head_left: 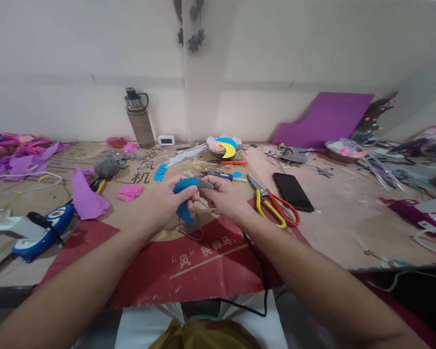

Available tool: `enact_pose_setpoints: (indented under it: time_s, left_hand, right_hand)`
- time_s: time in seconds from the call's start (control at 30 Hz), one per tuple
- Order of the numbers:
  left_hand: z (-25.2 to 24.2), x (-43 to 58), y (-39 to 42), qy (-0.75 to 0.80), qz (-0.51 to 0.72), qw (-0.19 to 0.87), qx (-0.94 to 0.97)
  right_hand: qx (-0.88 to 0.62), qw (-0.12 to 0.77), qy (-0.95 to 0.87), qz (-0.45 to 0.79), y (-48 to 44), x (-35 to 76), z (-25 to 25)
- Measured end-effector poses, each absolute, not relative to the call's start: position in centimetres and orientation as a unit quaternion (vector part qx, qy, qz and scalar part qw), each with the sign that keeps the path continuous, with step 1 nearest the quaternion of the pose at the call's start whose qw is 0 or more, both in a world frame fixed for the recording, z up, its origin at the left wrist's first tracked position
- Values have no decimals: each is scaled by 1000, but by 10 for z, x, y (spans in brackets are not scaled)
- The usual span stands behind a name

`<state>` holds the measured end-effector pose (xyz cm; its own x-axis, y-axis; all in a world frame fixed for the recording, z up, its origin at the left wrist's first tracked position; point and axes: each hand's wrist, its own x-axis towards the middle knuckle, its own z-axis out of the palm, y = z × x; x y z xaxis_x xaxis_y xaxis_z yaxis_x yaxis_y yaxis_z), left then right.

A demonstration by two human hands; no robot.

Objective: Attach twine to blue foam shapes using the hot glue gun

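Note:
A blue crescent-shaped piece (184, 212) with a grey tip is held up over the table's near middle. My left hand (169, 198) grips its blue curve, thumb on top. At the grey end, the fingers of my right hand (223, 195) pinch the tip. A thin pale thread (196, 235) loops below my hands. Just beyond them lie a blue-handled screwdriver (218, 175) and several small blue flower-like cutouts (161, 172). Scissors (272, 203) with one red and one yellow handle rest to the right of my right hand.
A black phone (293, 192) lies beyond the scissors. At the back are a bowl (230, 154) with yellow and blue crescents and a bottle (140, 121). Left: grey yarn (107, 167), purple felt (87, 198), a blue glue gun (47, 232). Right: a purple glue gun (417, 213).

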<state>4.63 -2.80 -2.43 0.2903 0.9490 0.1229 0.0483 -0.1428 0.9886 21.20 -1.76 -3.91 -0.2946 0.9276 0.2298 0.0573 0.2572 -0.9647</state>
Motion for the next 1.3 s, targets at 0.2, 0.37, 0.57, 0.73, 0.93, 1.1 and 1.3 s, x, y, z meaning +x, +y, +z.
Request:
enact_pose_setpoints:
  time_s: [0.2,0.37,0.57,0.73,0.93,1.1,1.3]
  left_hand:
    - [-28,49,-24,443,482,504,563]
    - [-22,48,-25,503,454,440,589]
    - [-10,50,-35,560,392,312,660]
    - [-7,52,-41,534,365,324,691]
    - [-2,54,-43,494,358,406,681]
    - [-11,50,-38,459,374,436,677]
    - [-9,49,-40,498,361,379,691]
  right_hand:
    - [-396,428,-780,227,-29,205,-46]
    - [-424,311,-850,39,-41,202,-47]
    - [-404,288,-856,-143,-45,206,-37]
    - [-384,372,-827,-176,-37,216,-28]
    - [-398,479,-781,48,-26,222,-22]
    - [-405,464,-721,317,-21,227,-18]
    - [-387,443,-580,564,-19,226,-21]
